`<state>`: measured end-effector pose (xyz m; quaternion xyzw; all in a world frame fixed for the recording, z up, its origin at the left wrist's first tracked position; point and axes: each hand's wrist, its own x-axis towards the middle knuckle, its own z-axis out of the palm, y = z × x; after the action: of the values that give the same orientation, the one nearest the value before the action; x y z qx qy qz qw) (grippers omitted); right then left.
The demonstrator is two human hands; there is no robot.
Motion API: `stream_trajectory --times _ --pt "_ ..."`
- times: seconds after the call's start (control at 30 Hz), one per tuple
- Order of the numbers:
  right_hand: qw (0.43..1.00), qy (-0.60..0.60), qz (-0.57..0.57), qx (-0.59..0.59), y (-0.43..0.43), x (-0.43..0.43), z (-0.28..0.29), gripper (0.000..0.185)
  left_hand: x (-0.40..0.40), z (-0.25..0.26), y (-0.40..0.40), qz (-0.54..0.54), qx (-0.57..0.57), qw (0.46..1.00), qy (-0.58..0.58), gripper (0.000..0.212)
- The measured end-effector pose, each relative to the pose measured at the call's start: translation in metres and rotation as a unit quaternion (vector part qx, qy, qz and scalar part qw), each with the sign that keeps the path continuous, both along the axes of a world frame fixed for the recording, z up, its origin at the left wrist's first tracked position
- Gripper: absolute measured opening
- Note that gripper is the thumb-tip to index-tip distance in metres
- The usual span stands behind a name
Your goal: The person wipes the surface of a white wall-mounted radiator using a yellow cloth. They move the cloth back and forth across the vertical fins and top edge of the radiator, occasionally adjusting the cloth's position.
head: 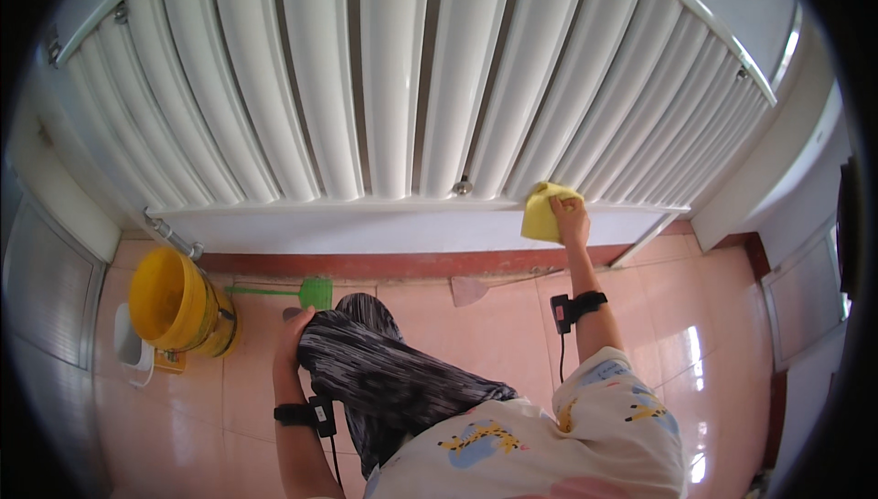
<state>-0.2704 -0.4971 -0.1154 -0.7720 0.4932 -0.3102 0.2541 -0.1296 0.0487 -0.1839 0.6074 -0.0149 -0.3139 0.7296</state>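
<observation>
A yellow cloth [543, 214] is gripped in my right hand [573, 219], which presses it against the bottom rail of a white radiator [391, 87], right of the middle. My left hand [295, 334] rests on my bent knee, in dark patterned trousers; part of it is hidden by the knee, and no object shows in it. Each of my forearms wears a black strap with a small box and a cable. Left of my left hand stands a yellow bucket [161, 300].
A green fly swatter [315, 293] lies on the pink tiled floor [494, 341] by the bucket, and a pinkish one [469, 291] lies near the wall. A white container [132, 344] stands beside the bucket. A metal pipe fitting [171, 235] juts from the radiator's lower left.
</observation>
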Motion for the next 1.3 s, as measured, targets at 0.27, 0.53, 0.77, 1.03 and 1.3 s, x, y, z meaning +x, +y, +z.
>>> stream_trajectory --times 0.27,0.53,0.77,1.03,1.3 --pt "0.895 -0.388 0.147 -0.164 -0.038 -0.009 0.156 0.026 -0.004 0.007 0.0 0.01 0.006 1.0 -0.02 0.039" --pt "0.877 -0.399 0.025 -0.268 -0.118 0.009 0.342 0.061 -0.002 0.004 -0.002 -0.01 0.001 1.0 -0.019 0.038" --pt "0.892 -0.39 0.029 -0.228 -0.132 0.018 0.256 0.055 0.002 0.003 -0.002 -0.028 0.015 0.999 -0.006 0.037" --pt "0.933 -0.323 -0.016 -0.156 -0.075 0.0 0.09 0.036 0.001 0.011 -0.01 -0.034 0.021 0.999 0.014 0.037" --pt "0.998 -0.027 -0.015 -0.051 -0.045 -0.026 0.001 0.043 0.003 0.015 -0.01 -0.047 -0.009 0.998 0.037 0.038"
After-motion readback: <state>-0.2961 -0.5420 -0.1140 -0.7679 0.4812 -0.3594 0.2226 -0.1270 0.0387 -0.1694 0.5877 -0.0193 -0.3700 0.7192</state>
